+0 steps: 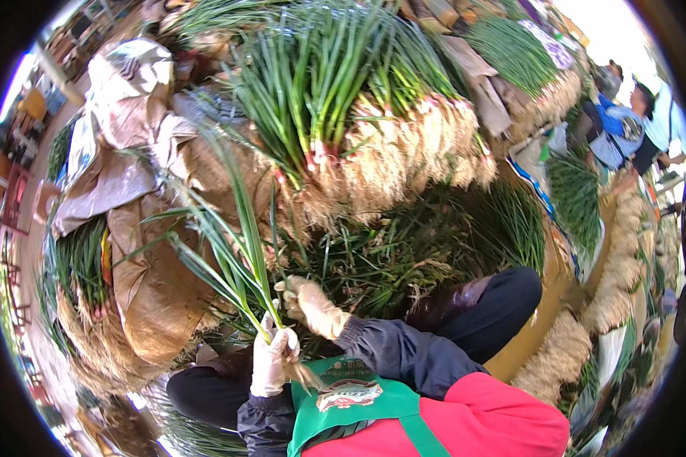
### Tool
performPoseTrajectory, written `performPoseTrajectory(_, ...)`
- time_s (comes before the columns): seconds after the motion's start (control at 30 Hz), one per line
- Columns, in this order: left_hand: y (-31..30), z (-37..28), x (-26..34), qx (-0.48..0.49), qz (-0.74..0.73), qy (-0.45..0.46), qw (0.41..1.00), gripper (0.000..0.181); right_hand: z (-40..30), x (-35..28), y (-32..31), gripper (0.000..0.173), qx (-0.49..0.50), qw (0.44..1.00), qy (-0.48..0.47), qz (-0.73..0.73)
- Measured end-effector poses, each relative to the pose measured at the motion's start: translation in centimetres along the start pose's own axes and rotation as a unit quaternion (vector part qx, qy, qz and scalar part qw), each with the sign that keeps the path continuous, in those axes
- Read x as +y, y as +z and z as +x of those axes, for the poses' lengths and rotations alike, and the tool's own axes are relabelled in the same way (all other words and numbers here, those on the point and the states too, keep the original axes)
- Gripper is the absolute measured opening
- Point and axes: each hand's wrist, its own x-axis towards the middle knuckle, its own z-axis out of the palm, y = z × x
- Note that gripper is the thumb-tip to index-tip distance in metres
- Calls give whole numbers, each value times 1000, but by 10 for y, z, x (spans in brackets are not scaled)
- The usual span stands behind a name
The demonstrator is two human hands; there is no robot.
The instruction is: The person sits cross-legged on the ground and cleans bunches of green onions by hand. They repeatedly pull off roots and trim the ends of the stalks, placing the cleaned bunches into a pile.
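My left hand [271, 357], in a pale thin glove, grips a few spring onions [246, 274] just above their roots. Their green leaves fan upward and to the left, while the pale roots hang below my fingers, over my apron [354, 394]. Beside the stems is my right hand [314, 308], also gloved, with its fingers curled. Whether it pinches a leaf is too small to tell. Before me a large pile of spring onions [320, 103] lies with its leaves pointing away. Its thick, straw-coloured roots [400, 154] face me.
Loose green leaves and trimmings [377, 257] cover the ground between my knees. Brown sacking [148, 285] drapes over more bundles at left. Further bundles [511, 54] lie at upper right, and root ends [554, 354] line the right side. A person [620, 125] sits at far right.
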Motion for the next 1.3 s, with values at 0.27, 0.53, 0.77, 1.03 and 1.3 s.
performPoseTrajectory(0.27, -22, 22, 59, 14, -96, 76, 992, 46, 27, -116, -28, 19, 191, 565, -519, -612)
performPoseTrajectory(0.53, 32, 107, 56, -15, -67, -34, 997, 28, 20, -107, -8, 23, 145, 642, -376, -652)
performPoseTrajectory(0.77, 16, 120, 44, 24, -44, -16, 999, 5, 27, -76, -53, 17, 123, 622, -492, -597)
performPoseTrajectory(1.03, 33, 89, 42, 12, -49, -79, 996, 12, 84, -103, -73, 39, -10, 916, -216, -337)
performPoseTrajectory(1.3, 57, 64, 20, -14, -73, -88, 993, 10, -9, -113, -39, 25, 58, 855, -287, -427)
